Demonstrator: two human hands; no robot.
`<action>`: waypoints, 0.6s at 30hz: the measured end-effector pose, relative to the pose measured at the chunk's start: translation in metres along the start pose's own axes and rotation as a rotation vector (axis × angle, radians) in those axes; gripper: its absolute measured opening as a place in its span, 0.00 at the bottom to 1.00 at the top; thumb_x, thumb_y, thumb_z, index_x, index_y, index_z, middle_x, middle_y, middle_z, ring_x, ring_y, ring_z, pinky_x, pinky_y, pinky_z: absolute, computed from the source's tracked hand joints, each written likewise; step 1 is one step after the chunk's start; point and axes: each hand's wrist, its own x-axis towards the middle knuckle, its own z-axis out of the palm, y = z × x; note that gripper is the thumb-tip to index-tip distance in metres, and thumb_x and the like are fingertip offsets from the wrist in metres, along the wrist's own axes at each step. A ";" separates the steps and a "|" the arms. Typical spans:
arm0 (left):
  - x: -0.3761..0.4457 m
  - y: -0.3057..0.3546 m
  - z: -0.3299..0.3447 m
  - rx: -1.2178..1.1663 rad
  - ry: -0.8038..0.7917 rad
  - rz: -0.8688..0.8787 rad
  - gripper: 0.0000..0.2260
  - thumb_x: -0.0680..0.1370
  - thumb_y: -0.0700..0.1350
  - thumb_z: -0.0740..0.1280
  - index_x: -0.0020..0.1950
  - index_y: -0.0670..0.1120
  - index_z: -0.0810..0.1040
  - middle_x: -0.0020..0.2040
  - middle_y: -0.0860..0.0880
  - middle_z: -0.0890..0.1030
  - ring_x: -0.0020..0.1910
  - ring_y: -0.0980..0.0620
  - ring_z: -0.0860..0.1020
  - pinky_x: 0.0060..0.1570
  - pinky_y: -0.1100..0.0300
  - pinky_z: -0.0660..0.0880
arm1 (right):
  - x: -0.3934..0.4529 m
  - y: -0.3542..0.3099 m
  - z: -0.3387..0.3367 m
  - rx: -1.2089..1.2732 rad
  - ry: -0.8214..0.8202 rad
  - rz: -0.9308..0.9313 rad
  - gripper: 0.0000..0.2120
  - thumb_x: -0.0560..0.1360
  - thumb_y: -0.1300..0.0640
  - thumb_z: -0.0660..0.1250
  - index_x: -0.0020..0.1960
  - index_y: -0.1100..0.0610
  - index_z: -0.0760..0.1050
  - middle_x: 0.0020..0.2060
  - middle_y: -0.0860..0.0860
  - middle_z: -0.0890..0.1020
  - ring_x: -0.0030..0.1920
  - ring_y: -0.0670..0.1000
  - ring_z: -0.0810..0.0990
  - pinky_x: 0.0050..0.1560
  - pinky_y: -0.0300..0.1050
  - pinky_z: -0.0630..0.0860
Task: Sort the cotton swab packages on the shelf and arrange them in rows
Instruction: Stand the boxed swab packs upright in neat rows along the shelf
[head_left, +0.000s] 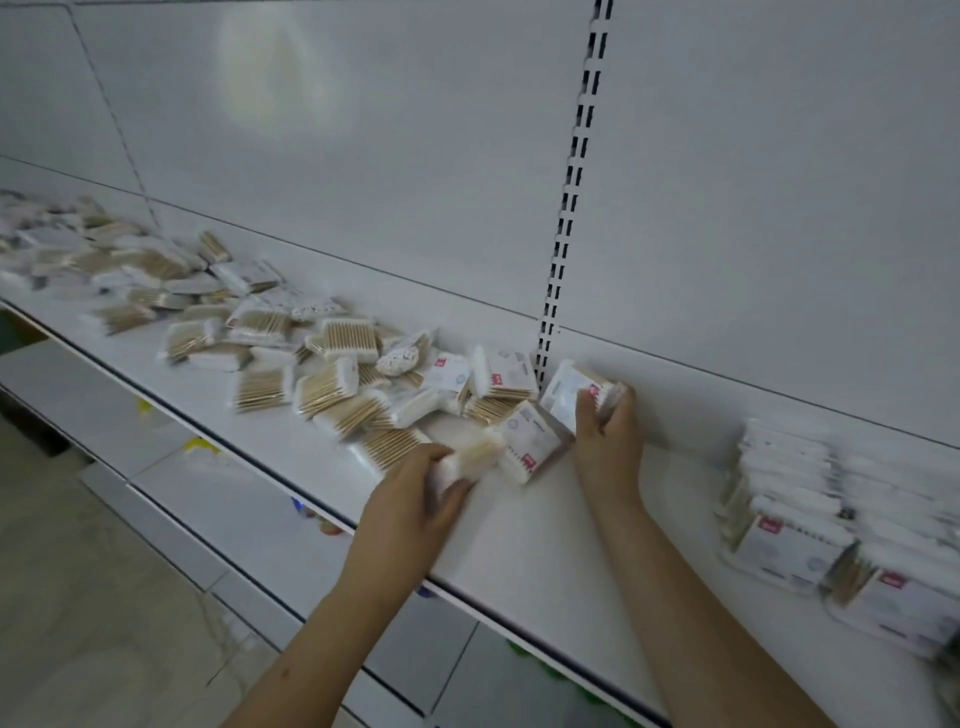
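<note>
Where the head view looks down along the shelf (545, 525), its board is smooth, flat white metal with a dark front edge, backed by a plain white panel and a slotted upright (566, 218) of dark paired holes. Loose packages (270, 338) lie scattered across the left and far part of the board: flat, roughly square clear plastic packs, glossy and crinkled, showing pale wooden sticks with white cotton tips (some face up with a white label and a small red mark). At the right, a sorted stack (810, 499) of the same packs stands in rows near the front edge, blurred by motion.

Both hands are clamped on packs and well apart. The left hand (415, 488) reaches over the front edge, fingers curled round a blurred pack (467, 460) at the near edge of the pile. The right hand (608, 431) stretches farther back, arm straight, thumb and fingers pinching a labelled pack (576, 392) held tilted just beside the foot of the slotted upright. Another labelled pack (530, 441) lies on the board between the two hands.
</note>
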 end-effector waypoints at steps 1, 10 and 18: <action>-0.001 0.000 -0.001 -0.053 0.036 -0.028 0.06 0.78 0.54 0.67 0.46 0.58 0.71 0.40 0.58 0.77 0.39 0.62 0.75 0.36 0.65 0.69 | -0.001 0.000 -0.001 0.015 -0.005 -0.005 0.07 0.82 0.55 0.62 0.55 0.58 0.69 0.42 0.50 0.77 0.40 0.50 0.76 0.35 0.38 0.69; 0.027 0.044 0.009 -0.318 0.094 0.000 0.09 0.77 0.50 0.71 0.53 0.54 0.74 0.44 0.58 0.79 0.39 0.61 0.76 0.37 0.71 0.70 | 0.003 -0.031 -0.024 0.025 0.068 -0.165 0.09 0.79 0.53 0.67 0.56 0.52 0.71 0.40 0.48 0.79 0.37 0.40 0.77 0.37 0.31 0.72; 0.092 0.083 0.060 -0.220 -0.027 0.247 0.12 0.76 0.44 0.72 0.59 0.52 0.79 0.52 0.53 0.73 0.42 0.66 0.75 0.40 0.71 0.72 | 0.051 -0.070 -0.116 -0.516 -0.069 -0.418 0.15 0.75 0.59 0.69 0.61 0.52 0.76 0.53 0.50 0.78 0.51 0.47 0.76 0.51 0.31 0.66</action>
